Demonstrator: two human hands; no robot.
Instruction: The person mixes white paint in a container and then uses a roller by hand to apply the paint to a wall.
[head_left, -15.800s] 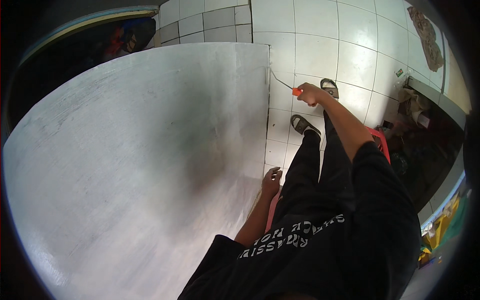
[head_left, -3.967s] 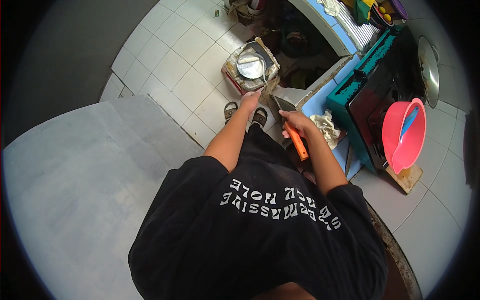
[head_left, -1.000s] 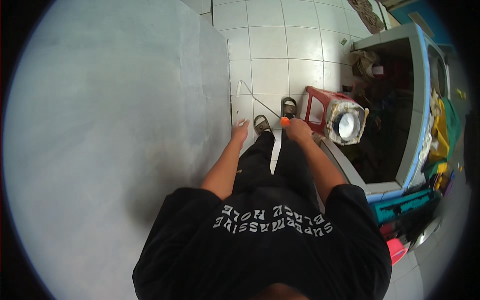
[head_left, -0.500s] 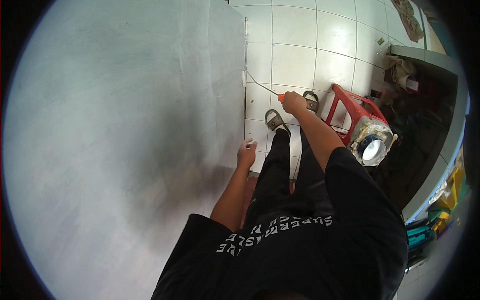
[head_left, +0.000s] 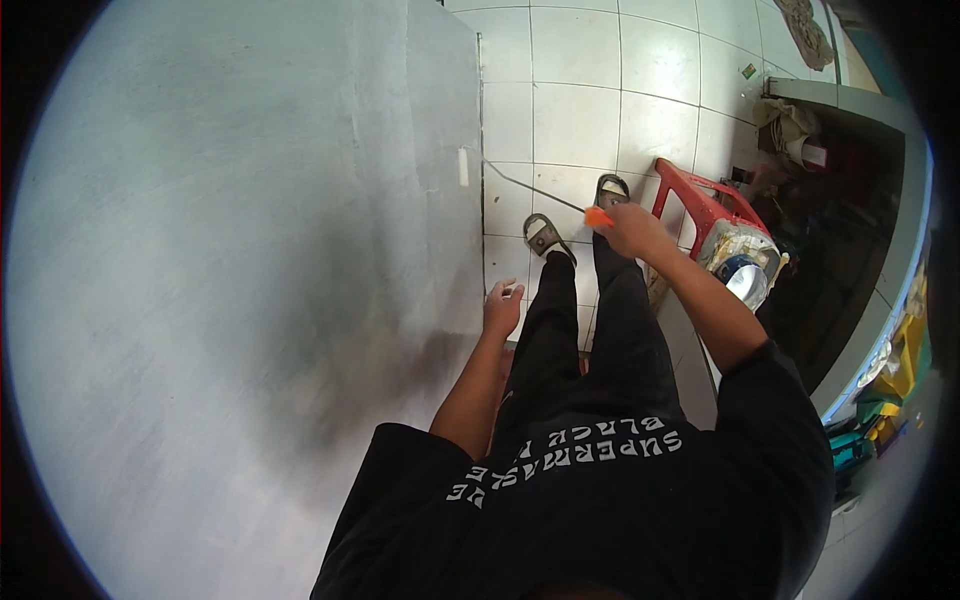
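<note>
While the person stands on the white tile floor, the right arm reaches forward and is almost straight. The right hand is closed around the orange handle of a knife. Only a bit of the handle peeks out past the fingers.

The knife is long and thin. Its long side runs from the hand up and to the left in the picture. The blade points away from the person, toward the big grey board. The tip sits right at the board's right edge, close to a small white tab on the board. It is too small to tell if the tip touches the edge. The blade hangs above the floor, in front of the two sandals.

The left arm hangs down with the elbow a little bent. The left hand is loosely curled, with the fingers apart and nothing in it. It sits just beside the lower right edge of the board, next to the left leg. It is hard to tell if it touches the board.

A red stool stands near the right hand, with a round tin on it.
</note>
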